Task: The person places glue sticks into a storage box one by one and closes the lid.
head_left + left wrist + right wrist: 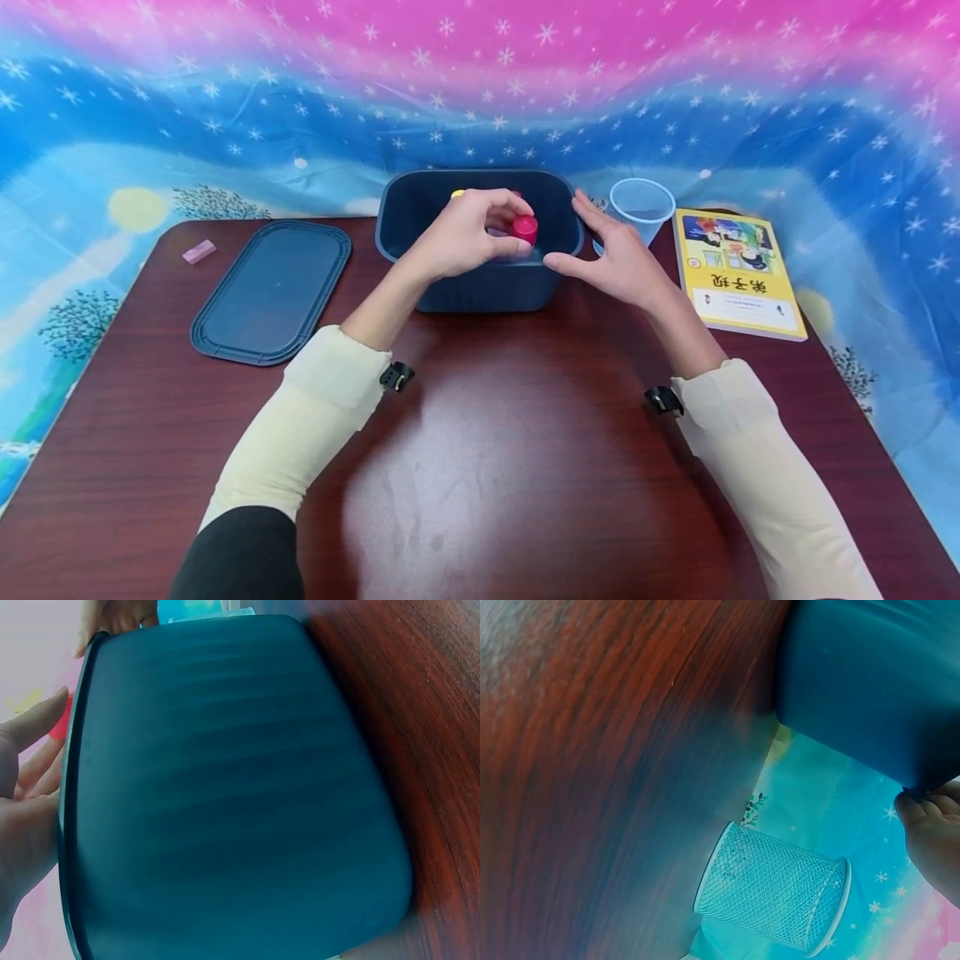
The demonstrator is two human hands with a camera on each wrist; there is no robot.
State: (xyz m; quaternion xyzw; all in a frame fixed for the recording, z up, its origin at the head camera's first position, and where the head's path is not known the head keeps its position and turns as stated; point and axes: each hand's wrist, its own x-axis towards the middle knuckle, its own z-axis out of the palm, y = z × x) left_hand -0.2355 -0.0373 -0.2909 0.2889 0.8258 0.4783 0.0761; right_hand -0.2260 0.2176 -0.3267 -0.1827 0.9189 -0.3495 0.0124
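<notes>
A dark blue plastic storage bin [487, 287] stands upright at the back of the table. My left hand [472, 233] reaches over its front rim and holds a small red round-topped object [525, 228] between thumb and fingers; its lower part is hidden. A bit of yellow [457, 193] shows inside the bin behind that hand. At the bin's right end, my right hand [618, 262] touches the rim with fingers and thumb spread and fairly straight. In the right wrist view its fingertips [922, 806] meet the bin's edge.
Left of the bin lie its flat blue lid [273, 292] and a small pink block [198, 252]. To the right stand a light blue mesh cup [641, 204], close behind my right hand, and a yellow book [738, 275]. A printed cloth [480, 92] hangs behind the table.
</notes>
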